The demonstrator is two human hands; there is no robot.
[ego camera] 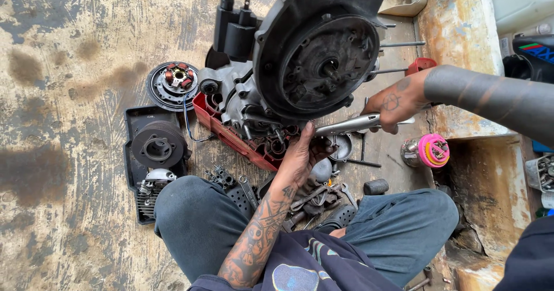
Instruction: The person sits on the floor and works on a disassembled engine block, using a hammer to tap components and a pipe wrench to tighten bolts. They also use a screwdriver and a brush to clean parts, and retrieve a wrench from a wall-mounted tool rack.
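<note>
head view: red tray [231, 134] and loose parts [314, 201] crowd engine [311, 54].

My tattooed left hand [300, 158] meets the silver tool [352, 124]; black engine [306, 54] centre, red tray [231, 132] beneath, pink-capped can [430, 151] right, rust-stained floor [69, 95] left.

Silver wrench [352, 124] under upright engine [300, 60]

Tattooed left forearm [257, 239], dark-sleeved right arm [490, 98], blue jeans [398, 227], dark printed shirt [300, 271].
</note>
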